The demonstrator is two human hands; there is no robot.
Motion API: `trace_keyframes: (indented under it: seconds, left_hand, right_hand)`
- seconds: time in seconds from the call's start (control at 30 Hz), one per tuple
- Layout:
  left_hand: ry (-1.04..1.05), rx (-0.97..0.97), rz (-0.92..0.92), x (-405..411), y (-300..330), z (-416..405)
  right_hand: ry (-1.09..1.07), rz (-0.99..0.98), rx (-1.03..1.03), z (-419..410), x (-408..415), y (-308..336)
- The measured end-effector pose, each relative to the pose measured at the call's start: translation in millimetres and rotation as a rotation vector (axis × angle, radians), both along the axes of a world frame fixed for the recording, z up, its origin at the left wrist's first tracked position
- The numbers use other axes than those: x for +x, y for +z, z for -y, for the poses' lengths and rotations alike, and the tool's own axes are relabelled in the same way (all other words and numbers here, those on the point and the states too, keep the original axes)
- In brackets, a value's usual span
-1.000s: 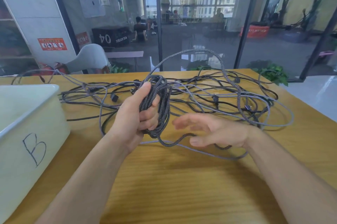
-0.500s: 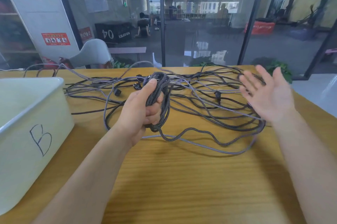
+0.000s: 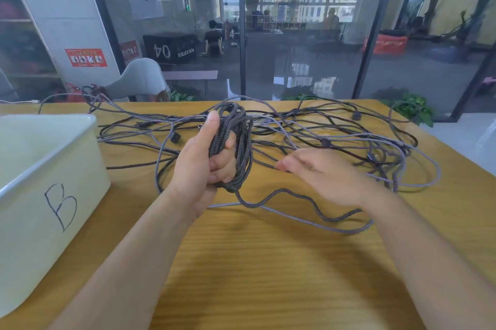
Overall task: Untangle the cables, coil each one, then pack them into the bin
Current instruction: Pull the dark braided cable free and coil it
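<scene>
My left hand (image 3: 204, 163) grips a coil of dark braided cable (image 3: 236, 141), held upright above the table, thumb along its left side. From the coil's bottom a loose tail (image 3: 295, 196) of the same cable runs right across the wood. My right hand (image 3: 319, 171) is blurred, fingers stretched out toward the coil, just right of it and above the tail, holding nothing that I can see. Behind both hands lies a tangle of black and grey cables (image 3: 335, 136). The white bin (image 3: 40, 176), marked "B", stands at the left.
The wooden table (image 3: 268, 276) ends at the right edge near a green plant (image 3: 413, 109). A grey chair (image 3: 139, 80) stands behind the far edge, before a glass wall. Cable ends trail toward the far left corner (image 3: 67, 96).
My right hand, raised and spread wide at the right half a second ago, has swung back down and left toward the coil. The left hand holds the coil in the same spot.
</scene>
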State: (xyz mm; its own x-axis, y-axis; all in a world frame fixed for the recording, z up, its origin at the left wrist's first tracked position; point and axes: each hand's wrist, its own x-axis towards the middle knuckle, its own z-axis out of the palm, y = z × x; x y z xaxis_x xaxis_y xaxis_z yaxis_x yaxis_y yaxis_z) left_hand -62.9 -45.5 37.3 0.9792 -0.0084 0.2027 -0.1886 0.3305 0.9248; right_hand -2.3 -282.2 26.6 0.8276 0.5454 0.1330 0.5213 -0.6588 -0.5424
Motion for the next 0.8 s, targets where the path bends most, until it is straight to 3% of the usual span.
trace_keyframes:
  seconds: [0.1,0.27,0.37,0.53,0.7,0.73,0.8]
  left_hand:
    - [-0.010,-0.047,0.016,-2,3,-1]
    - [0.005,-0.089,0.008,-1,6,-6]
    - [0.034,-0.114,-0.024,-2,8,-10]
    - [0.074,-0.185,-0.078,-1,9,-10]
    - [0.016,-0.127,-0.061,-2,6,3]
    - [0.012,-0.135,-0.054,-2,7,2]
    - [0.018,-0.186,-0.051,-1,9,-3]
  right_hand:
    - [0.137,-0.222,-0.145,-4,-1,-10]
    - [0.233,-0.477,0.196,3,7,4]
    - [0.310,-0.441,0.226,6,12,19]
    - [0.318,-0.201,0.004,17,3,26]
    - [0.104,0.520,-0.604,-3,-11,12]
    - [0.020,0.624,-0.642,-9,-12,3]
    - [-0.121,0.783,-0.528,-18,-13,-15]
